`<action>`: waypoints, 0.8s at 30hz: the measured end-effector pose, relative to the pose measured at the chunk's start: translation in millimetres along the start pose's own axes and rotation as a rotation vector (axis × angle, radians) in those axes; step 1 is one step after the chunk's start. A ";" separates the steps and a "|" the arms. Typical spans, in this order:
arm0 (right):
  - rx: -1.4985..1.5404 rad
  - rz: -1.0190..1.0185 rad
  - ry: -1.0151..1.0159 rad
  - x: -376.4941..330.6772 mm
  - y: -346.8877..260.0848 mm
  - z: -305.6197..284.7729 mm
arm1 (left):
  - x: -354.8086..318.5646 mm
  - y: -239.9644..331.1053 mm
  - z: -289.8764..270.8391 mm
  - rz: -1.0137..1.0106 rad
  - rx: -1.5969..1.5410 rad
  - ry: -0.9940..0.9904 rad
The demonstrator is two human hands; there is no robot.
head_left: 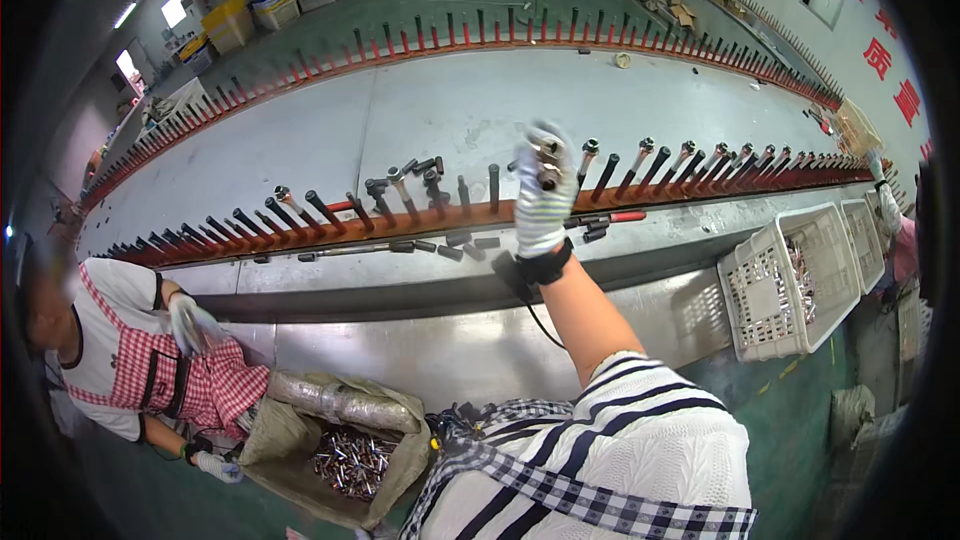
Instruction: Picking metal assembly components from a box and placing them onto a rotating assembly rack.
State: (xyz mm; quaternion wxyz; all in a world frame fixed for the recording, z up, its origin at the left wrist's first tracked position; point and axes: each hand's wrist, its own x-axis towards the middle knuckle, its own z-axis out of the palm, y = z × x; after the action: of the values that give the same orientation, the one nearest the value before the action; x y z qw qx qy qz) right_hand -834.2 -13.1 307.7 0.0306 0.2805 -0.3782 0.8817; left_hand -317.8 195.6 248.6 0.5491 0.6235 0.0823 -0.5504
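Observation:
My right hand, in a white knit glove with a black wristband, is raised over the near rack rail. Its fingers are curled around several shiny metal pieces with round ends; motion blur hides their exact kind. Below and beside the hand runs the red-brown rail, set with upright rods. To its right, rods with shiny metal heads stand in a row; black-topped rods stand to its left. My left hand is out of view.
Loose black sleeves and a red-handled rod lie along the bench edge. A white crate of metal parts stands at right. At left a co-worker in a checked apron sits by a cloth-lined bin of small metal pieces.

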 end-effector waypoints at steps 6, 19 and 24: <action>0.317 0.279 0.248 24.7 96.9 -88.0 | 38.0 -6.5 -17.9 -0.158 -0.153 -0.209; 0.228 0.061 0.400 36.9 59.2 -127.4 | 46.6 0.1 -19.5 -0.160 -0.095 -0.227; -0.369 0.232 0.113 45.1 79.5 -114.7 | 37.1 7.4 -25.8 -0.090 -0.081 -0.196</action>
State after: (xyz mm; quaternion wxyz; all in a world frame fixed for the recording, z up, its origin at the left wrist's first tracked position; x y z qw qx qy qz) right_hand -947.4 1.7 215.5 0.0010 0.1750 -0.5606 0.8094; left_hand -283.1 194.1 218.7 0.5540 0.5397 0.0783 -0.6290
